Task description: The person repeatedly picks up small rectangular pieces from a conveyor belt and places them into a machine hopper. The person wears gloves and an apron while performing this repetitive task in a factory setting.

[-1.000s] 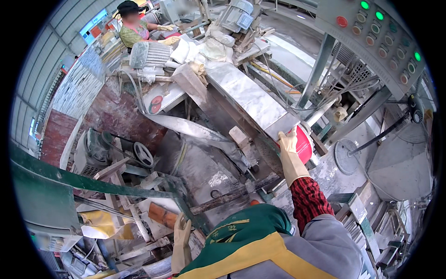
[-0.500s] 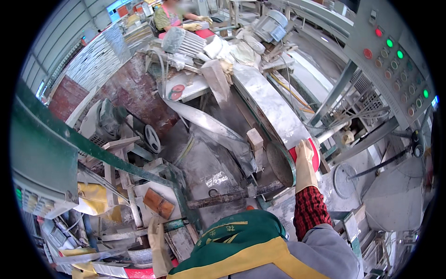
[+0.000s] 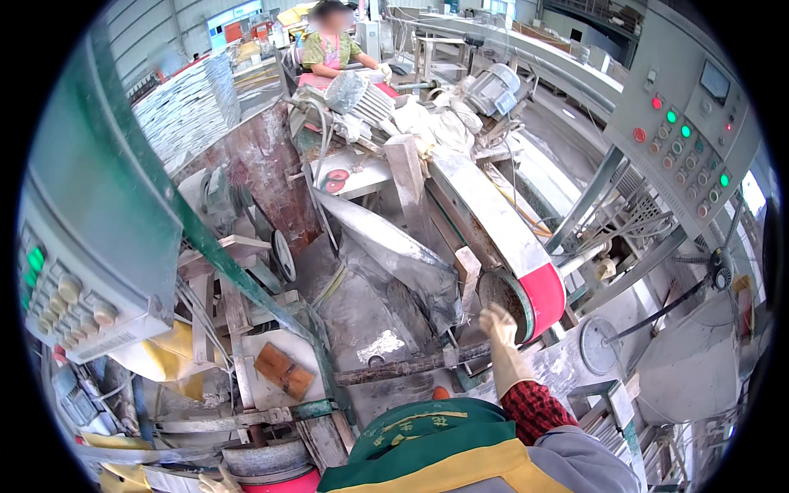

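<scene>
My right hand [image 3: 500,329], in a cream work glove with a red-and-black checked cuff above it, hangs just left of the rounded end of a belt sander. Its fingers look bunched together, and nothing shows in them. The sander's red belt [image 3: 544,297] wraps that end, beneath a long dusty white cover [image 3: 485,209]. Low at the left edge of the picture, my gloved left hand [image 3: 217,481] is partly cut off, its thumb and fingers apart. Close beside it is a dusty round drum [image 3: 267,457] with a red band.
A grey control panel [image 3: 682,123] with lit buttons stands at right; a green-grey control box [image 3: 90,246] hangs at left. A brown block [image 3: 283,370] lies on a pale board. Dusty motors [image 3: 493,89] sit farther back. A co-worker [image 3: 337,53] sits at the far end.
My right hand has come off the red belt and moved left, its fingers drawing in. My left hand has dropped toward the lower left edge. The view has shifted, showing more of the co-worker.
</scene>
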Motion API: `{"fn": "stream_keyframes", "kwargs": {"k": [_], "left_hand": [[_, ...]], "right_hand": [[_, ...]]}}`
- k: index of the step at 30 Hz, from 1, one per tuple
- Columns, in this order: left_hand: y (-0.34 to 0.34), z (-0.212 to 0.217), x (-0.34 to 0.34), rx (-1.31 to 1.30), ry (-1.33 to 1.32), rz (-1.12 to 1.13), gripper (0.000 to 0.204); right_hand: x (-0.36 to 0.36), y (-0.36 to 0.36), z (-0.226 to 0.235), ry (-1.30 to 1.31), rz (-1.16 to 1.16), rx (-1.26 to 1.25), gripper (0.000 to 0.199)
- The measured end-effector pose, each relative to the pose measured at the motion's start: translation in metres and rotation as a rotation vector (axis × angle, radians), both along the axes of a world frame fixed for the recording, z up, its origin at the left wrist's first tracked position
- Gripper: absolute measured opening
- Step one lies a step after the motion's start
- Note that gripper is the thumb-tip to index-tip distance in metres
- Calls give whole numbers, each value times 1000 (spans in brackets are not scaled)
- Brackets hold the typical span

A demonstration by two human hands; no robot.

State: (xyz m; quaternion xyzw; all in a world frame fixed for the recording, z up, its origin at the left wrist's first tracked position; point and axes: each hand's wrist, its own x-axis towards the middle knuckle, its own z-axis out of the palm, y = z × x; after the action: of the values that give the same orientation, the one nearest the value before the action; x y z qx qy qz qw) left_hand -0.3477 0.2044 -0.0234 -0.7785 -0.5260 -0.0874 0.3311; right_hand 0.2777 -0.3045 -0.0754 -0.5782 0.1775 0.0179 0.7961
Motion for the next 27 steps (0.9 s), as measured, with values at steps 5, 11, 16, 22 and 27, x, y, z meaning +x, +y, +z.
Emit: {"fn": "stream_keyframes", "kwargs": {"k": [5,11,16,22,27], "left_hand": [[-38,42,74,-57,-350,205,57],[-35,69,100,-196,-486,288,58],[-40,67,81,-146,-453,429,59],[-49,72,74,-212,-522,474,67],[-22,105,51,-393,-766,588,80]], "right_hand": [[-54,-24,-50,120,301,-105,31],[-58,-122,-111,389,761,-381,36],[-54,-93,-116,414,539,-369,37],[-36,-35,-109,265,700,-381,38],[-28,20,-81,320,976,34,37]]}}
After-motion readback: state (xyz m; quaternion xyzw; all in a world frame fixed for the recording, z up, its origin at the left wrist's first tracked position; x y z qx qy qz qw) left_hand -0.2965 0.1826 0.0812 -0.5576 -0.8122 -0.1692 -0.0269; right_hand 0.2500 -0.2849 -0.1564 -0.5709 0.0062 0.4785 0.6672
